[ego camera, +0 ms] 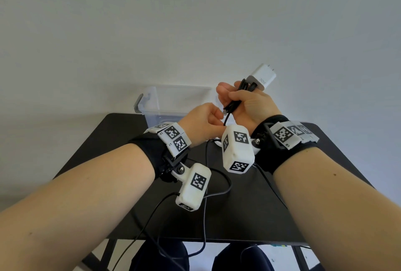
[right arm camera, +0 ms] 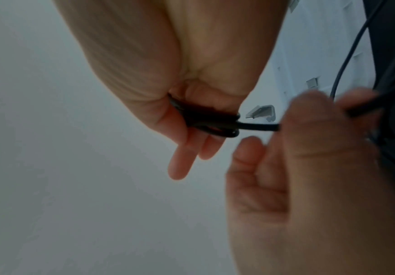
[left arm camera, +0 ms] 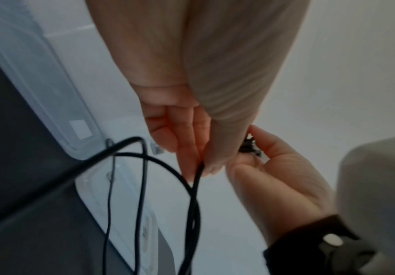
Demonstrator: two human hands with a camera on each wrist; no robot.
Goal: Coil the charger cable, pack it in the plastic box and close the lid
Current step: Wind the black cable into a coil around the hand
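Mid-coil. Right hand (ego camera: 249,101) clamped round bundled loops of cable (ego camera: 233,102), plug (ego camera: 262,75) sticking up & clear, so turns stay put. Left hand (ego camera: 204,119) pinching loose strand just beside, prob. feeding next wrap. Box (ego camera: 173,101) open behind on table (ego camera: 249,205), waiting.

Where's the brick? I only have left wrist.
Observer: Head view: the brick sticks up out of the right hand, prongs uppermost.
Operator: Coil in that hand too?
Observer: Yes. Right wrist view shows loops of cable gripped in its palm.
Operator: Box open?
Observer: Yes. The box stands with its top open at the far edge of the table, behind both hands.
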